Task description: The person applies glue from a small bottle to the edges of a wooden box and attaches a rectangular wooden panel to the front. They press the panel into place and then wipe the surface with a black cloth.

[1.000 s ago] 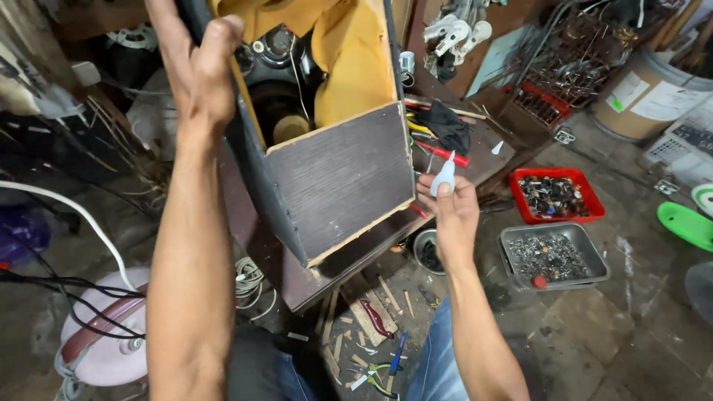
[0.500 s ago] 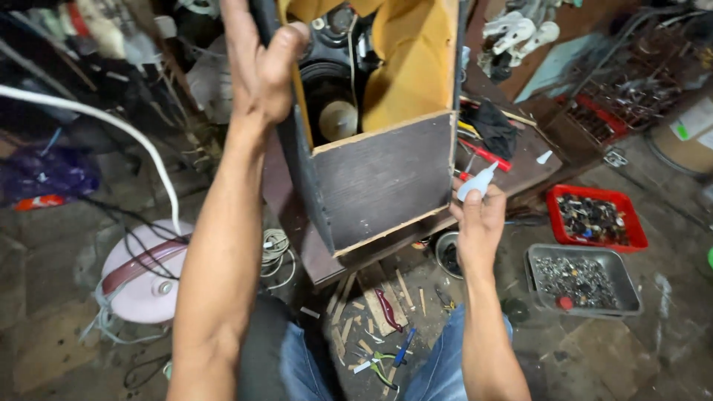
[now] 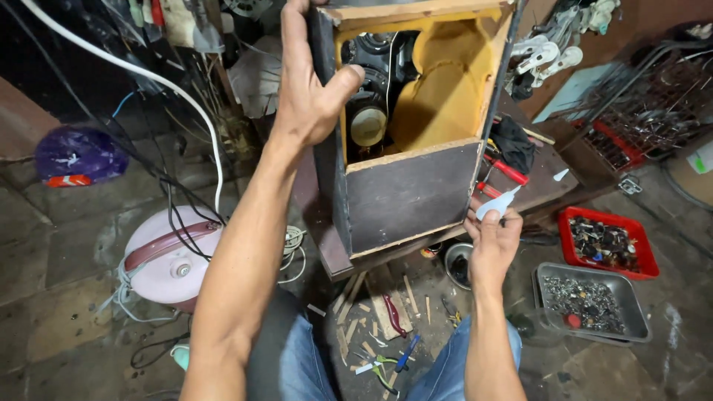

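The left hand (image 3: 308, 96) gripped the side wall of the open speaker box (image 3: 408, 193), tipped on the low table (image 3: 546, 186). Just right of it, the speaker (image 3: 369, 122) sat mounted inside, back panel off. Lower right, the right hand (image 3: 492, 241) pinched a small white tube (image 3: 496, 203), seemingly unapplied.

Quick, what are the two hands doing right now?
Left hand: closed on the side wall of the wooden speaker box.
Right hand: closed on a small white tube.
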